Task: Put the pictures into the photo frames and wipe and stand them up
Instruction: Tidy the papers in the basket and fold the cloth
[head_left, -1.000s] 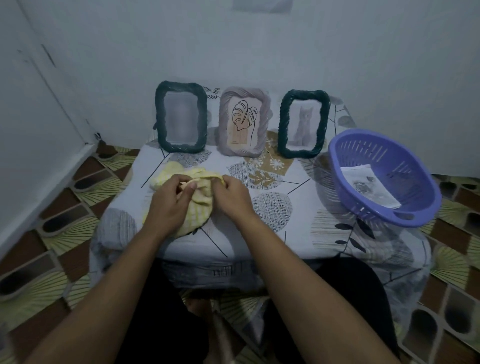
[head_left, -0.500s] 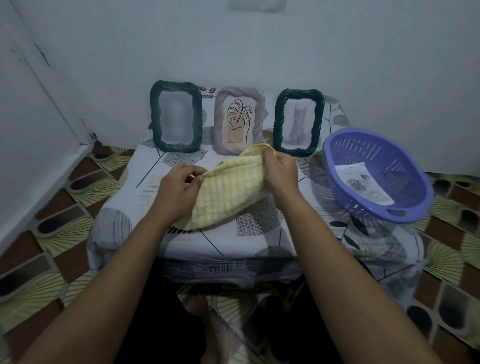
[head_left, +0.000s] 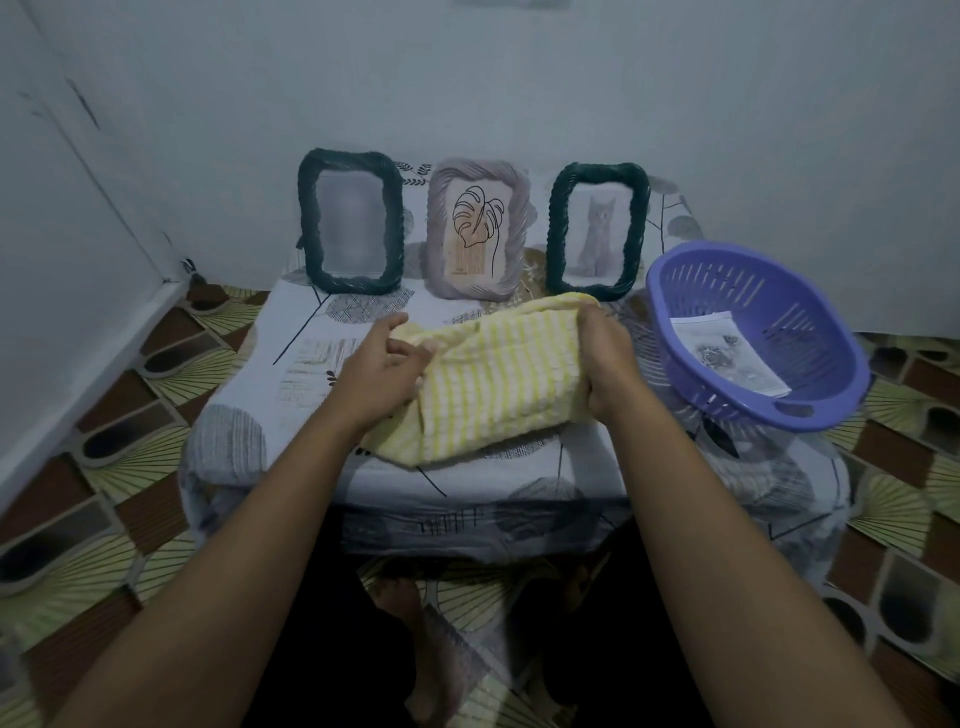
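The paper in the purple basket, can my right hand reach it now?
Probably yes: the paper lies uncovered in the open basket beside the right hand, though that hand grips the cloth.

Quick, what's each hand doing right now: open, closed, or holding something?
The left hand grips the left end of the yellow striped cloth.
The right hand grips the cloth's right end.

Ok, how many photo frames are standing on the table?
3, upright in a row at the back: left green frame, grey frame in the middle, right green frame beside the purple basket.
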